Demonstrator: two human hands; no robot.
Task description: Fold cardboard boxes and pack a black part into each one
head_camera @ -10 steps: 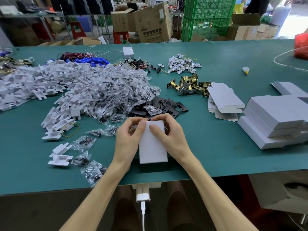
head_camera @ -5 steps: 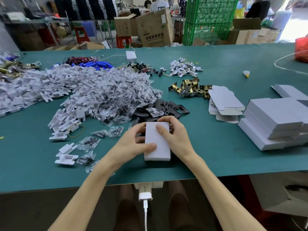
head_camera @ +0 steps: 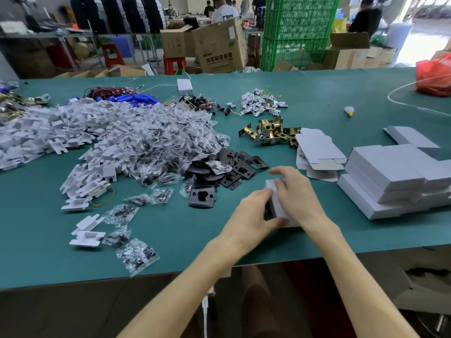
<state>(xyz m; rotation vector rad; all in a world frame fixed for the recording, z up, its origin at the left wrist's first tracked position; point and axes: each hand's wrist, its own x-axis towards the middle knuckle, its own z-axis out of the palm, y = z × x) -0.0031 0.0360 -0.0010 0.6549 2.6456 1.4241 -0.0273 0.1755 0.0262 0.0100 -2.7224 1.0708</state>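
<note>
White box (head_camera: pixel 277 206) on table (head_camera: pixel 170 242), left hand (head_camera: pixel 253 212) and right hand (head_camera: pixel 299 195) fingers curled round it, carton (head_camera: pixel 219 42) print unreadable

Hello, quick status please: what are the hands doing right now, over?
Left hand grips white box side; right hand clamped over top. Box at table near front edge. Black plates nearby left, not blocking.

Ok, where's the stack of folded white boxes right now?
The stack sits at the right of the head view on the green table, just right of the flat box blanks.
</note>
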